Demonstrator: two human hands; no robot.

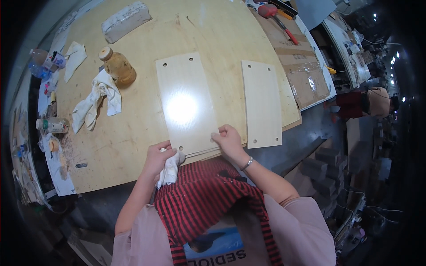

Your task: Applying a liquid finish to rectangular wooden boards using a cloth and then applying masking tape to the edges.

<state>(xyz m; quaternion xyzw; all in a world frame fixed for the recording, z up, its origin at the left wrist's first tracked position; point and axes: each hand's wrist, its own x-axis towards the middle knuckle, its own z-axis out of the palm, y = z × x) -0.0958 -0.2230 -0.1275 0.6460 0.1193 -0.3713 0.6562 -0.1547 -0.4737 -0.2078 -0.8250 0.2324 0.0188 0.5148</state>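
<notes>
A pale wooden panel (191,84) with drilled holes at its corners lies in front of me, bright glare on its surface. My left hand (159,156) is closed around a bunched white cloth (170,167) at the panel's near left corner. At the near right corner, the curled fingers and thumb of my right hand (230,141) grip the panel's edge; the fingertips are partly hidden. Right of it, a second pale panel (262,106), also with corner holes, reaches past the table's near edge.
On the wooden tabletop (128,146) stand a bottle of amber liquid (119,68), a crumpled white cloth (98,99) and a wrapped white block (126,21). A red mallet (278,22) rests on cardboard (293,57) at far right. Another person (370,103) bends beyond, rightward.
</notes>
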